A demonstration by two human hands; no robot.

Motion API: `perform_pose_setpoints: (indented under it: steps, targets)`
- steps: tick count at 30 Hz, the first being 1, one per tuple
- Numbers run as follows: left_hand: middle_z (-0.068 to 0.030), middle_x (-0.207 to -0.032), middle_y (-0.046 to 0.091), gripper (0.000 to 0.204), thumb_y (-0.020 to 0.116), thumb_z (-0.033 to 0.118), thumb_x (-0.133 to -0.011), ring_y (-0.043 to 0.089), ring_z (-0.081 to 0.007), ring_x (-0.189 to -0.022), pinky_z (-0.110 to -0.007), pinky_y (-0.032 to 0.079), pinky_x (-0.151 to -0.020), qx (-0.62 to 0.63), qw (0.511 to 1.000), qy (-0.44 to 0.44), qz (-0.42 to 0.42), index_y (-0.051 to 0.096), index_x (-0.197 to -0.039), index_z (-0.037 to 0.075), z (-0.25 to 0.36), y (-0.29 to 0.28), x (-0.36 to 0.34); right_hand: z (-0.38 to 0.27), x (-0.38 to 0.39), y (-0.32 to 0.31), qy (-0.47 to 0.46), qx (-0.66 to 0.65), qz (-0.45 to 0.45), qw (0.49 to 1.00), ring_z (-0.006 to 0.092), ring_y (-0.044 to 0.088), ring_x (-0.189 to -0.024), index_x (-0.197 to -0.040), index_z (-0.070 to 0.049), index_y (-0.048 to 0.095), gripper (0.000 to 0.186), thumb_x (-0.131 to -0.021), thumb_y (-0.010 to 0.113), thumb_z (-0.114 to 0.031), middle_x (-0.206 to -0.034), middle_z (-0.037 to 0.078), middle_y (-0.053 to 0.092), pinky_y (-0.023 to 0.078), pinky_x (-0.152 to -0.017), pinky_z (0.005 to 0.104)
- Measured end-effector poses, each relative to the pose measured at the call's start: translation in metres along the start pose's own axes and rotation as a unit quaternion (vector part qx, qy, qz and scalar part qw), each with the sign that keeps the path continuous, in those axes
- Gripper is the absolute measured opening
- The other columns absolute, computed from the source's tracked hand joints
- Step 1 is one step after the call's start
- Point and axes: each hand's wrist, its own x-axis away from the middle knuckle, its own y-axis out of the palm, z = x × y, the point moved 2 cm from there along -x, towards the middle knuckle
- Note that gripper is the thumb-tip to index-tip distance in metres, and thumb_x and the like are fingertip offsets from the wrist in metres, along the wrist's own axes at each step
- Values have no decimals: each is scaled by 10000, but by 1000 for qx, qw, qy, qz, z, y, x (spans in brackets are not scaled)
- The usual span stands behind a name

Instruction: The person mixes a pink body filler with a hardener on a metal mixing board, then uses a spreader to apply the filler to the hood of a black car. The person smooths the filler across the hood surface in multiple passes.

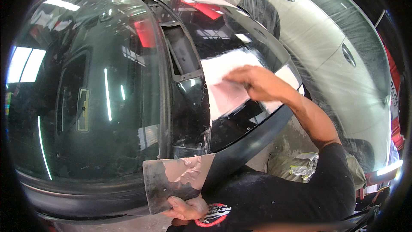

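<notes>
A person in a black shirt [274, 191] leans over a dark car body. The left hand [189, 208] grasps a flat, dull board [159, 187] at its lower edge, near the right corner: the thumb lies on the face, and the other fingers are mostly hidden. This grip leaves the upper part free, where smooth pink paste [191, 169] is heaped along the top edge toward the right corner. The board is held just beside the car's near edge, probably to keep the paste within short reach.

The right hand [259, 83] is over a glossy black panel [214, 38], above a whitish patch [221, 66] with a pinker area beneath the hand. Its fingers [231, 76] are bent downward but blurred; I cannot tell whether they grasp a thin tool or are free. The patch lies near the panel's left edge. The arm comes in from the right, which likely keeps the sleeve off the wet-looking surface.

Left of the panel is a large dark window [124, 146]. Toward the right stands a pale car [317, 38] under clear plastic sheeting, perhaps shielding it.
</notes>
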Motion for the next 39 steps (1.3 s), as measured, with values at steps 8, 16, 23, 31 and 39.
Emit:
perform_pose_setpoints:
  steps: [8, 16, 23, 31, 39]
  targets:
    - [-361, -1280, 563, 609, 806, 208, -847, 598, -519, -1166, -553, 533, -974, -60, 996, 51, 39, 560, -1306, -108, -18, -19, 2, 48, -61, 28, 38, 14, 20, 999, 386, 617, -1142, -1282, -84, 658, 554, -763, 488, 13, -1308, 167, 630, 508, -935, 476]
    - [-347, -1308, 549, 719, 919, 237, -728, 603, -486, -1175, -548, 497, -1013, -302, 916, 236, -121, 587, -1279, -83, 4, -14, -13, -10, -2, 22, 11, -15, 37, 999, 370, 609, -1134, -1262, -137, 679, 536, -752, 569, -10, -1280, 120, 645, 512, -945, 475]
    - [-351, -1340, 517, 723, 924, 185, -720, 606, -467, -1161, -523, 512, -991, -271, 918, 254, -139, 575, -1295, -79, 1, -8, -15, -72, 64, 33, -8, -1, -4, 1000, 290, 520, -1264, -1361, -155, 603, 755, -631, 650, 32, -1335, 63, 587, 399, -997, 473]
    - [-328, -1303, 554, 769, 940, 173, -686, 593, -464, -1174, -520, 516, -977, -297, 896, 288, -158, 564, -1305, -85, 6, -2, -24, -9, 59, -25, 5, -53, 127, 990, 383, 599, -1207, -1317, -150, 662, 739, -640, 581, 134, -1363, 171, 601, 491, -996, 467]
    - [-217, -1224, 672, 765, 940, 271, -682, 633, -426, -1161, -574, 400, -1093, -339, 907, 227, -108, 598, -1274, -71, 3, -12, -15, 90, -11, 21, 32, 66, 82, 994, 308, 627, -1143, -1320, -256, 673, 609, -771, 553, -20, -1323, 111, 641, 511, -898, 444]
